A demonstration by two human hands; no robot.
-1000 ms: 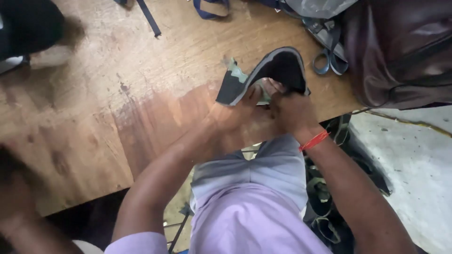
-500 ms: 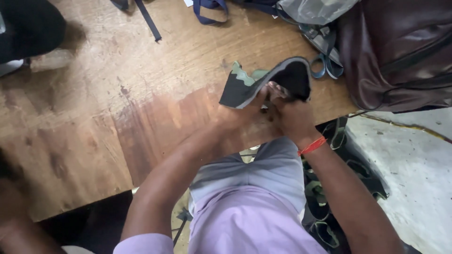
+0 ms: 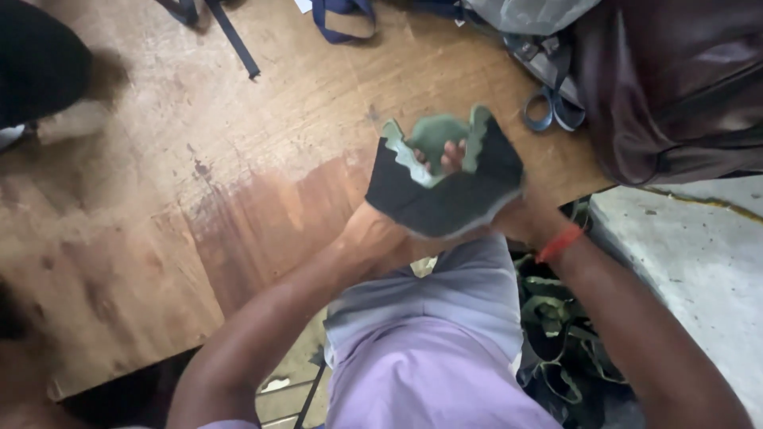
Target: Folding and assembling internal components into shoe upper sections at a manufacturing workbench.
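Both of my hands hold a curved piece of black fabric with a green lining and wavy green edge above the near edge of the wooden table. My left hand grips it from below on the left side. My right hand, with a red band at the wrist, grips the right side. Fingertips show inside the folded piece, against the green lining.
A dark brown bag lies at the right end of the table, with blue-handled scissors beside it. Blue straps and a black strap lie at the far edge. Tangled green straps sit on the floor by my right leg.
The fabric piece has been turned and bent upward, so its green lining and wavy edge face the camera. Both hands have shifted beneath it.
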